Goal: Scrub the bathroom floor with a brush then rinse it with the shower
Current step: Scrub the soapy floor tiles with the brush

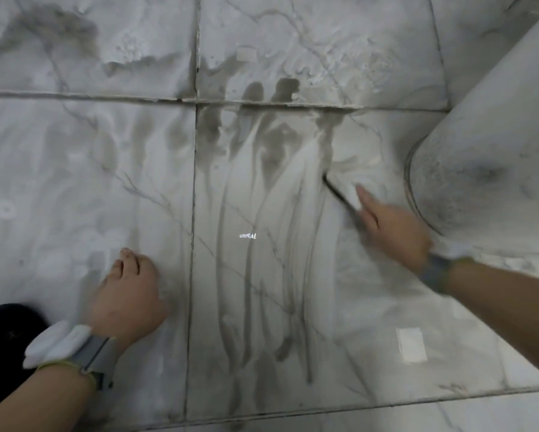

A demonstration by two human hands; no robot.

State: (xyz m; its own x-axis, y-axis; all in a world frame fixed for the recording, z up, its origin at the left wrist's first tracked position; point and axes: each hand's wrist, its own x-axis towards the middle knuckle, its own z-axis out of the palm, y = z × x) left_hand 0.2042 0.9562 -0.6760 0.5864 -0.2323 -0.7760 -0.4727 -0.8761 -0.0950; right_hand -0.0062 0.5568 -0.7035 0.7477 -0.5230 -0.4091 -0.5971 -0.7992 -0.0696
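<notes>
The right hand point(392, 227) is wrapped round the brush point(344, 194), forefinger laid straight along its back, pressing it onto the floor point(75, 188) just beside the rounded white base point(480, 145) at the right edge. The left hand point(131, 294) rests on its curled knuckles on the wet tile near the lower left corner, holding nothing. Grey streaks point(262, 213) of loosened dirt run down the middle tile. That film looks slippery: the propping hand could skid, or the brush knock the base. No shower is in view.
</notes>
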